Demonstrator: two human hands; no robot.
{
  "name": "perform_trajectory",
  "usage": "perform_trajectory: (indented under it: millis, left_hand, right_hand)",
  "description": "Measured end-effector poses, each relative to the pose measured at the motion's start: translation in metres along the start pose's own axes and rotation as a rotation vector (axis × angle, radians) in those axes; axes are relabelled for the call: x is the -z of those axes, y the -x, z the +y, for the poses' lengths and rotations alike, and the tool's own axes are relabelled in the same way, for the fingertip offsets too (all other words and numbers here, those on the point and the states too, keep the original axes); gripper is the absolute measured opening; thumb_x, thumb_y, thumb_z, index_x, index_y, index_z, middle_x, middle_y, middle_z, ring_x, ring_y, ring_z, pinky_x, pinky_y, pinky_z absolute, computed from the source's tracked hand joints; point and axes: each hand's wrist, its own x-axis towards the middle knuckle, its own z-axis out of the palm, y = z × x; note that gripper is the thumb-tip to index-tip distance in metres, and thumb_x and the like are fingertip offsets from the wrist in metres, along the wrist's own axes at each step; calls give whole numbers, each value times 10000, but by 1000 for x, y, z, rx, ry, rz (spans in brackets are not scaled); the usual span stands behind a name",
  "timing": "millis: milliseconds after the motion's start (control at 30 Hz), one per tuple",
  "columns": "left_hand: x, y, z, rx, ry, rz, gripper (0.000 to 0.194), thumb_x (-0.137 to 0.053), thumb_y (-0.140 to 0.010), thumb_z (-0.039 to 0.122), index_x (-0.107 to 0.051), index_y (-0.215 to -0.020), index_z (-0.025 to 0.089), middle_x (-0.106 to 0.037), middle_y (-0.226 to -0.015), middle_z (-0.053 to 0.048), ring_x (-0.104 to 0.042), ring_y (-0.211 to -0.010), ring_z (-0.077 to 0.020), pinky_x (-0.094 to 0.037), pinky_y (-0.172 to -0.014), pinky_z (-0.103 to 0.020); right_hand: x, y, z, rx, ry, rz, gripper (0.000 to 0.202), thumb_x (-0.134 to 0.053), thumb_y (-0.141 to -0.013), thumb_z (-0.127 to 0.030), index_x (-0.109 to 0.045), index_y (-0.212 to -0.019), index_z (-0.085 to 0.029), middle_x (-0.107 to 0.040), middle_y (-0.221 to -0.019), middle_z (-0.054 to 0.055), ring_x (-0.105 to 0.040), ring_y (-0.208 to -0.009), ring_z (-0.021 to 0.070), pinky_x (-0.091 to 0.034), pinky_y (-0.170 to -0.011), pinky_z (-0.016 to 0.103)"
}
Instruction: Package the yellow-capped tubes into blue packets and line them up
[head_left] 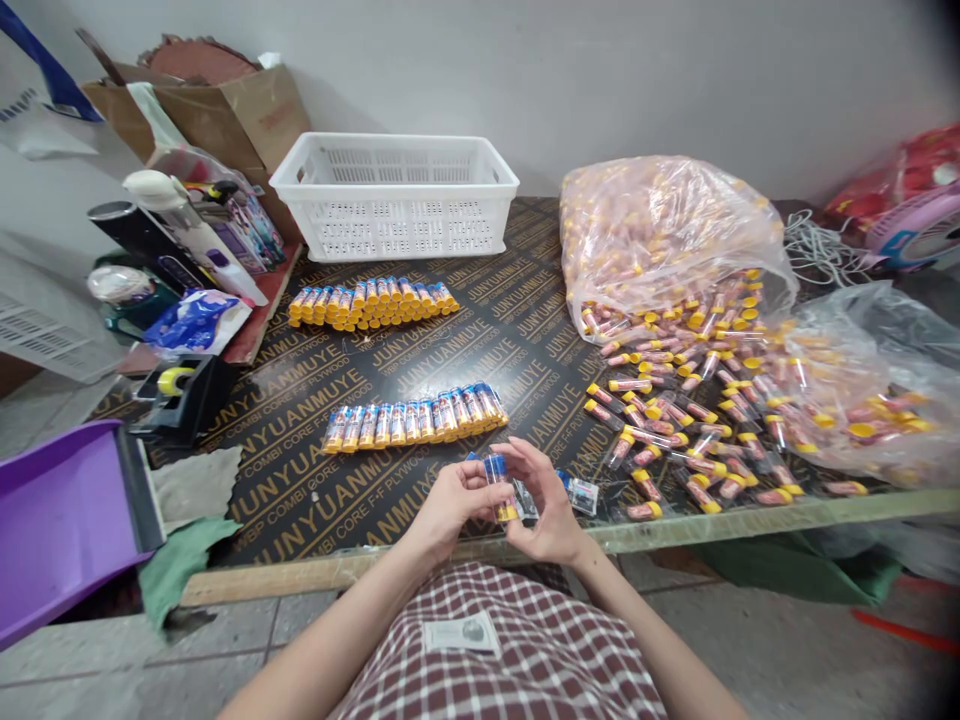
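Low over the table's front edge, my left hand point(452, 507) pinches a small clear tube point(496, 470) with a blue top and a yellow bottom end. My right hand point(553, 508) curls around the same tube from the other side, its fingertips by the blue end and its thumb by the yellow one. Small printed label pieces point(583, 496) lie beside and partly behind my right hand. Ahead of my hands stands a slanted row of labelled tubes point(412, 421) with blue and yellow ends. Farther back is a second, denser group of such tubes point(375, 304).
A clear plastic bag point(660, 225) spills many pink-filled, yellow-capped tubes point(697, 440) across the right side. A white basket point(405, 225) stands at the back. Leftward are a tape dispenser point(184, 390), bottles point(161, 195) and a purple dustpan point(67, 510).
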Motion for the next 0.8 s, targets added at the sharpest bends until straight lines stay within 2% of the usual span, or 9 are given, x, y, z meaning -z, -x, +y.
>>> perform_trajectory:
  millis: [233,367,433,500,567,633,700,800]
  left_hand:
    - [0,0,-3,-2,-2,9,396,-828,-548,284,-678,-862,96,-668,-684,-42,-586,-567,-109,-445,-562,-215]
    - [4,-3,-1,-24,-36,22,387,-814,-557,315,-652,-834,100,-661,-698,-43,-591,-583,-121,-454,-575,-231]
    - [15,-10,8,-95,-118,104,396,-807,-550,351,-623,-808,112,-641,-657,-25,-576,-555,-123,-444,-553,-234]
    - [30,-22,20,-249,-276,281,448,-802,-542,372,-591,-859,138,-587,-575,28,-533,-501,-113,-416,-522,-227]
    - [48,-36,34,-414,-506,490,522,-795,-547,387,-559,-957,168,-517,-518,76,-501,-481,-116,-391,-523,-225]
    - [62,-49,46,-486,-768,636,548,-777,-570,417,-548,-1008,182,-496,-518,80,-520,-515,-137,-383,-556,-235]
    - [69,-59,54,-467,-992,694,529,-744,-612,458,-555,-1024,186,-513,-539,57,-555,-566,-168,-378,-586,-248]
    - [70,-64,56,-447,-1211,718,498,-665,-699,499,-556,-1074,190,-546,-568,25,-577,-600,-196,-361,-596,-259]
  right_hand:
    - [-4,1,0,5,-8,11,849,-519,-618,-68,-234,-1395,-256,-437,-1339,107,-490,-1199,258,-439,-1004,428]
    - [2,-5,-1,2,31,-78,854,-571,-680,-141,-166,-1423,-257,-375,-1399,107,-446,-1244,254,-394,-1037,430]
    - [20,-15,9,-20,190,-98,903,-648,-703,-276,-128,-1440,-255,-285,-1462,109,-367,-1302,278,-325,-1074,463]
    - [49,-27,33,-94,468,-12,913,-659,-726,-432,-130,-1448,-254,-210,-1499,114,-254,-1357,305,-250,-1091,508]
    - [85,-39,65,-270,812,147,755,-548,-813,-496,-210,-1437,-236,-224,-1488,147,-228,-1360,324,-229,-1067,547]
    - [118,-48,96,-487,1116,207,625,-433,-868,-519,-311,-1402,-216,-307,-1430,186,-293,-1311,358,-290,-991,574]
    - [144,-52,119,-529,1182,213,535,-405,-886,-478,-420,-1334,-186,-399,-1348,212,-349,-1246,387,-308,-929,597]
    - [159,-49,134,-505,1215,176,444,-443,-873,-420,-518,-1241,-182,-482,-1241,197,-413,-1148,371,-335,-884,545]
